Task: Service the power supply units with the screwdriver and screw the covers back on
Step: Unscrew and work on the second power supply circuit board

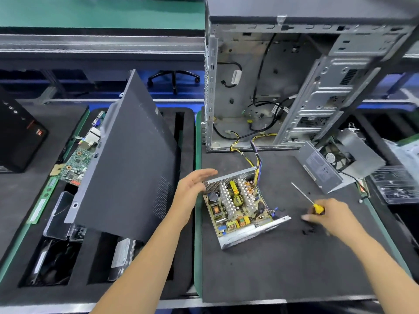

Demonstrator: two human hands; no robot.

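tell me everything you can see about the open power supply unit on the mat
The open power supply unit is a bare silver metal tray with its cover off, lying tilted on the dark mat. Its circuit board shows finned heatsinks, copper coils, capacitors and a yellow component. One far wall is perforated. Yellow and dark wires run from its back corner into the computer case. The left hand, fingers straight, is at its left edge.

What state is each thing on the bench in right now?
Power supply unit: cover off, circuit board exposed, lying on the mat.
Power supply cover: off, lying apart at the right.
Screwdriver: held in the right hand, tip raised.
Left hand: open, beside the unit.
Loose screws: on the mat by the right hand.
Computer case: upright, side open.
Side panel: detached, leaning.
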